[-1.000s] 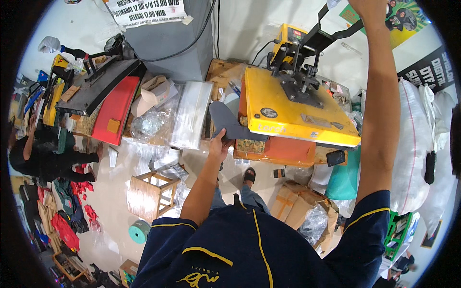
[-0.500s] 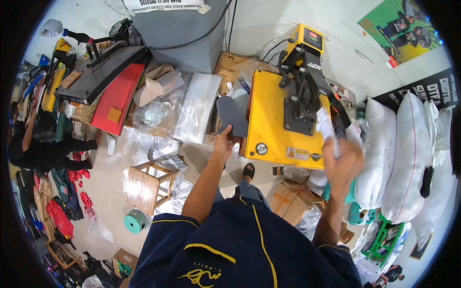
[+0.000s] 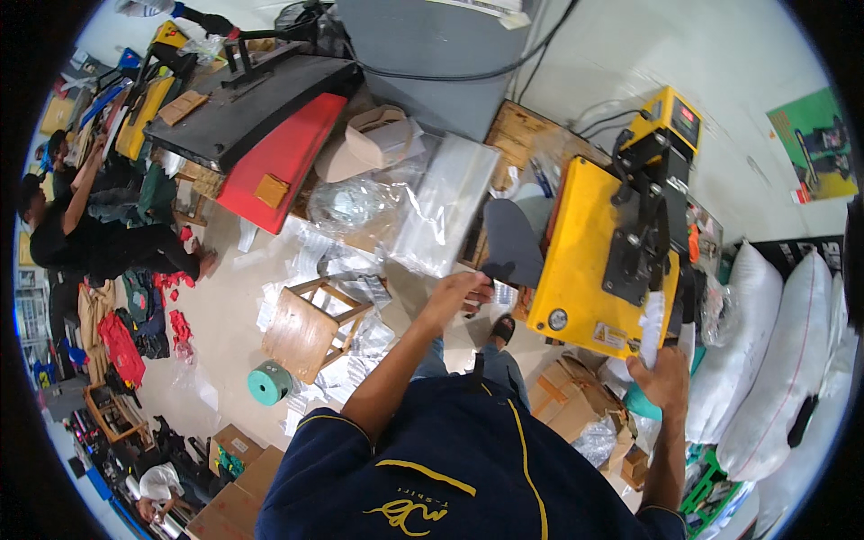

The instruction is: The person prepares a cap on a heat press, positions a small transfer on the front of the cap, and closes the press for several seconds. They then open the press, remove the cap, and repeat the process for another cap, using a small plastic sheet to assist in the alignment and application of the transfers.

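Note:
A yellow heat press (image 3: 585,261) with a black lever arm (image 3: 643,229) stands in front of me, right of centre. My left hand (image 3: 457,293) grips the near edge of a dark grey pad (image 3: 513,238) that lies beside the press's left side. Low at the right, my right hand (image 3: 664,382) is closed on a white sheet (image 3: 650,326) that sticks up along the press's near right corner.
A black heat press with a red platen (image 3: 274,162) stands at the upper left. Clear plastic bags (image 3: 445,211) lie between the presses. A wooden stool (image 3: 306,324), a green roll (image 3: 268,382), cardboard boxes (image 3: 576,405), white sacks (image 3: 774,360) and seated people (image 3: 81,238) surround me.
My right hand has come down from the raised lever to the press's near right corner, holding a white sheet. The left hand stays on the grey pad.

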Demonstrator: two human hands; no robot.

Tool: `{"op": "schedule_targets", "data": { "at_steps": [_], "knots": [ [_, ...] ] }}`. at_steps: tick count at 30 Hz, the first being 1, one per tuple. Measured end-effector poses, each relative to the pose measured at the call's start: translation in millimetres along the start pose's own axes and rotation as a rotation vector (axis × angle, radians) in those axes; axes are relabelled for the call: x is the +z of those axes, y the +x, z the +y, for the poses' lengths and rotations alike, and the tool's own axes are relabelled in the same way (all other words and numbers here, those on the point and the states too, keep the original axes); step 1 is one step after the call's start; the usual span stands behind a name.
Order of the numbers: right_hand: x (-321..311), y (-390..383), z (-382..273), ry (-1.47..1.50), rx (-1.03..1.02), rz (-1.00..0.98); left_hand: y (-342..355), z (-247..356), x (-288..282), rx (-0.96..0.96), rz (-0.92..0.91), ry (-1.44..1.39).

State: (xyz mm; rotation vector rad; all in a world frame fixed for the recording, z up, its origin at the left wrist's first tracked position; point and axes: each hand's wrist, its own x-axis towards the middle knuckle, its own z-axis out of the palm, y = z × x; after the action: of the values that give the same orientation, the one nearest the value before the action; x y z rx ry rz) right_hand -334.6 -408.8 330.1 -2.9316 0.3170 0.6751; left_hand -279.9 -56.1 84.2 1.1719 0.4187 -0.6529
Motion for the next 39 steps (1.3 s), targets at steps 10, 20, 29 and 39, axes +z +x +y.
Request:
{"op": "schedule_targets", "data": {
  "at_steps": [10, 20, 29, 39],
  "knots": [
    [24.1, 4.3, 27.9, 0.032, -0.140, 0.156, 69.7, 49.0, -263.6, 0.728, 1.125, 1.117],
    [49.8, -4.7, 63.6, -0.096, -0.320, 0.354, 81.4, 57.7, -289.7, 0.427, 0.900, 1.563],
    [46.9, -3.9, 53.8, -0.044, -0.255, 0.380, 88.1, 60.8, -288.3, 0.498, 0.879, 1.512],
    [58.8, -4.5, 80.4, -0.080, -0.442, 0.410, 99.7, 60.8, -303.4, 0.590, 0.808, 1.525]
  ]
}}
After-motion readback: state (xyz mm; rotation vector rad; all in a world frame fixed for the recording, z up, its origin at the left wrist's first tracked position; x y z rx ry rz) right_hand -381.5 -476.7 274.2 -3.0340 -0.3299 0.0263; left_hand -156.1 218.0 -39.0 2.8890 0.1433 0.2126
